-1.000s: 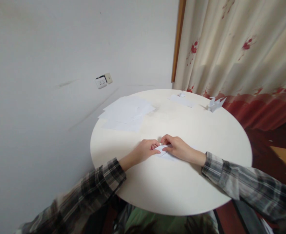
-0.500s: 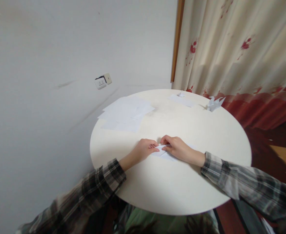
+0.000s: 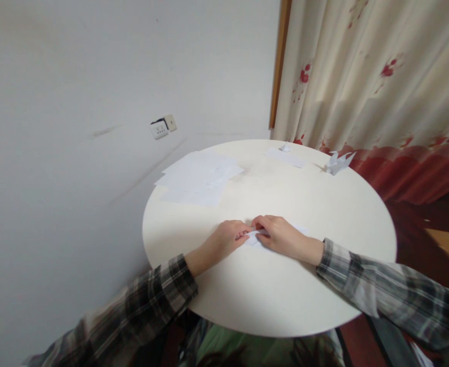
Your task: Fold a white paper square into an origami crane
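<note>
- Presently only partly finished, by judgement: folded paper point(image 3: 252, 237), resting on the round table point(image 3: 263, 300) between both hands, low and narrow, with a layer edge visible on top.
- Left hand point(image 3: 230, 235): at the left end of the folded paper, thumb and forefinger close together, holding this end in a narrow pinch, with the other fingers curled inward.
- Right hand point(image 3: 280, 234): on the right part of the folded paper, thumb on top, forefinger bent at the far edge, with only a narrow opening between; exact position of the remaining fingers impossible to tell.
- Already complete, by appearance: larger paper bird point(image 3: 338, 163), beyond the folded paper and well to the right, standing with raised points; also small paper figure point(image 3: 284, 147), far beyond the folded paper, on or just beside a flat sheet point(image 3: 288, 158).
- Not yet brought to a standing shape: folded paper itself, though much hidden by the fingers.
- Left unworked: loose sheets point(image 3: 199, 173), beyond the folded paper and to the left, flat, overlapping, without visible folds.
</note>
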A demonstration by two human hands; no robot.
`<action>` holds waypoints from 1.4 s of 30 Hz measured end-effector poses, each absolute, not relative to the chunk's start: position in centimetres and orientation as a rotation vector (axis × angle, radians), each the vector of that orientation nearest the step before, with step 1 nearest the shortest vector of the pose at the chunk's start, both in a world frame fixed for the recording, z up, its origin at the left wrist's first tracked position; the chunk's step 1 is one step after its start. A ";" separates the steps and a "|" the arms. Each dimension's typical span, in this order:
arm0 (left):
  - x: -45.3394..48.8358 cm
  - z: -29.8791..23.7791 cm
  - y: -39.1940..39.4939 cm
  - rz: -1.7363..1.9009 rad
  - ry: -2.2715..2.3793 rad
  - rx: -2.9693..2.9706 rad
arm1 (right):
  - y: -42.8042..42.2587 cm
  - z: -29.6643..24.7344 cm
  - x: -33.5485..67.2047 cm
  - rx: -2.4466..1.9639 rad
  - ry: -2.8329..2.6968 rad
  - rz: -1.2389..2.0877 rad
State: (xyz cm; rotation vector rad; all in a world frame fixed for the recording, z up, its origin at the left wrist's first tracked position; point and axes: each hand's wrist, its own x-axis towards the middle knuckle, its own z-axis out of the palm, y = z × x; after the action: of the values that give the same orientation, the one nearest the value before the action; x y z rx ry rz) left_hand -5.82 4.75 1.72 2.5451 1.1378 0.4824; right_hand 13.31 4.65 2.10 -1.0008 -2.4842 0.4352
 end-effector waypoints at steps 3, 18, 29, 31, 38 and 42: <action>-5.7 1.6 4.8 0.475 1.089 2.657 | 4.5 2.4 13.1 -0.967 -2.590 0.298; -6.8 0.5 4.2 0.492 1.111 2.750 | 4.6 1.8 14.6 -0.734 -2.603 0.382; -6.8 1.3 5.4 0.497 1.041 2.686 | 4.2 1.4 15.0 -0.801 -2.757 -0.147; -6.9 1.4 5.3 0.475 1.033 2.734 | 3.8 1.3 14.9 -0.768 -2.803 -0.222; -7.9 0.7 5.0 0.364 1.012 2.953 | 3.4 0.4 15.3 -0.680 -2.840 -0.395; -8.5 1.1 4.5 0.320 1.010 3.013 | 3.7 0.1 15.4 -0.663 -2.841 -0.382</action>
State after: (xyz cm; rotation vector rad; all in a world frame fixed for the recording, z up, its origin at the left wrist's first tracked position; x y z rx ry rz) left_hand -8.47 4.52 1.12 3.0132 1.0100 0.3202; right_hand 15.42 3.65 0.13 -0.6630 -2.8407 -0.3823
